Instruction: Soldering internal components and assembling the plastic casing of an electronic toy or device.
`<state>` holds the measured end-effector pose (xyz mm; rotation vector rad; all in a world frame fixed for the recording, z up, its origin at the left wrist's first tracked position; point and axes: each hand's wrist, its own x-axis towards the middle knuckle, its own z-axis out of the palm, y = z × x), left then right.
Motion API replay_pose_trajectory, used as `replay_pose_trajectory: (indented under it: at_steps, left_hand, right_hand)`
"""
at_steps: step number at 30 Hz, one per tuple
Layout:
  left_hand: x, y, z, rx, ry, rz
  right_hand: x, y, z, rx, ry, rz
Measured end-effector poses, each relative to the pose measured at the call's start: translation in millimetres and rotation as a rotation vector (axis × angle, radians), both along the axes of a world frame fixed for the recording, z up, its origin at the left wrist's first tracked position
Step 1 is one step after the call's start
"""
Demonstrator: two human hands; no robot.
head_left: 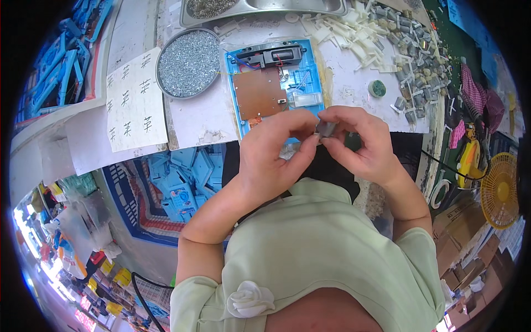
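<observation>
Between my two hands, just past the table's near edge, is a small grey metal block [327, 129] that looks like a little motor. My left hand [272, 152] pinches at its left side with thumb and forefinger. From the other side, the fingertips of my right hand [366, 145] close on it; they cover much of the part. Directly beyond lies an open blue plastic case [311, 69] on the table. Inside it are a brown circuit board [258, 94], a black housing [271, 55] with thin wires, and a clear-white rectangular piece [307, 99].
Left of the case stands a round dish of small screws [188, 63], beside a handwritten paper sheet [135, 105]. White plastic pieces [354, 36] and many small grey parts [415, 66] heap at right, near a small green-filled pot [377, 88]. Below the table, a crate [127, 193] holds blue shells.
</observation>
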<state>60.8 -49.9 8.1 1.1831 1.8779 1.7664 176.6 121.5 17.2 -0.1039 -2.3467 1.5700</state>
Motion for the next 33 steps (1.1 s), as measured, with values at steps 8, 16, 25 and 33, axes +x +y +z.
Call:
replay_pose_trajectory:
  at_steps: [8,16,25,33]
  left_hand:
    - [-8.9,-0.3,5.8,0.119,0.354,-0.014]
    - [-9.7,-3.6,1.8,0.137,0.345,-0.011]
    - [-4.2,-13.5,4.5,0.0,-0.199,-0.021]
    - [-11.1,-8.9,2.6,-0.047,0.242,0.099]
  right_hand:
    - [-13.4,20.3,18.2,0.298,0.21,0.193]
    - [-8.5,14.4,13.3,0.269,0.193,0.195]
    - [-11.6,6.7,8.1,0.427,0.347,0.147]
    - [-17.4,3.0,-3.5,0.487,0.408,0.039]
